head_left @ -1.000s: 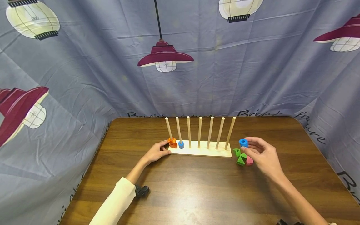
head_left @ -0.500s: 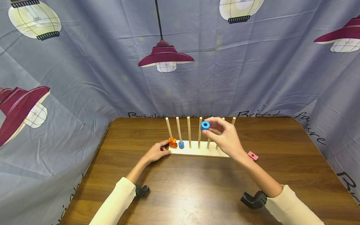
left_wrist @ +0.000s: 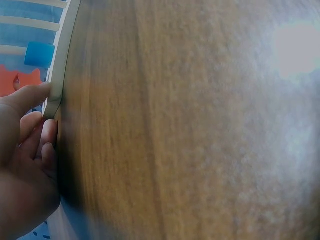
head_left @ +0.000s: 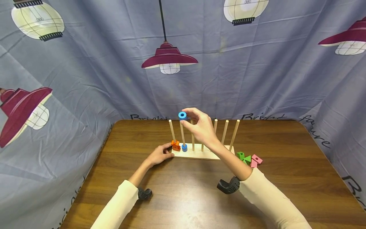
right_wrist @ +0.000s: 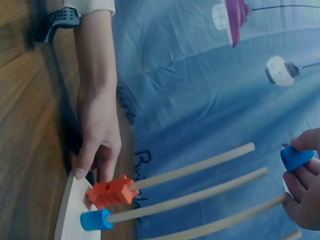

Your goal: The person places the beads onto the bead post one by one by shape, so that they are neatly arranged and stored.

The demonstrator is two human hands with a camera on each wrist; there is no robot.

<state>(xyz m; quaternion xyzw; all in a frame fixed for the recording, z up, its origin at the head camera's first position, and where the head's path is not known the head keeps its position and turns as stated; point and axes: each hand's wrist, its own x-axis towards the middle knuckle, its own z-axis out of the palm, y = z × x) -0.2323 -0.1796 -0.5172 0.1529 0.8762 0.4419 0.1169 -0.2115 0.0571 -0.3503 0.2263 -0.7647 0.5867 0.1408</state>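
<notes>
My right hand (head_left: pixel 200 127) pinches a blue cylinder bead (head_left: pixel 182 118) with a hole through it, between thumb and fingers. It is held upright over the tip of the second peg from the left. In the right wrist view the held bead (right_wrist: pixel 298 158) appears slightly apart from the peg tips. My left hand (head_left: pixel 158 155) grips the left end of the wooden peg board (head_left: pixel 210 156), thumb on top, as the left wrist view shows. At the base of the first peg sit orange notched pieces (head_left: pixel 176 146). Another blue bead (head_left: pixel 184 148) surrounds the second peg's base.
Green triangular blocks (head_left: pixel 240 156) and pink blocks (head_left: pixel 257 158) lie on the brown wooden table (head_left: pixel 177 197), right of the board. Several upright pegs (head_left: pixel 234 135) stand farther right on it. A grey-blue curtain (head_left: pixel 217 89) with printed lamps hangs behind.
My right hand has carried the blue bead leftward and up, from beside the green and pink blocks to above the second peg. The left hand has stayed on the board's end.
</notes>
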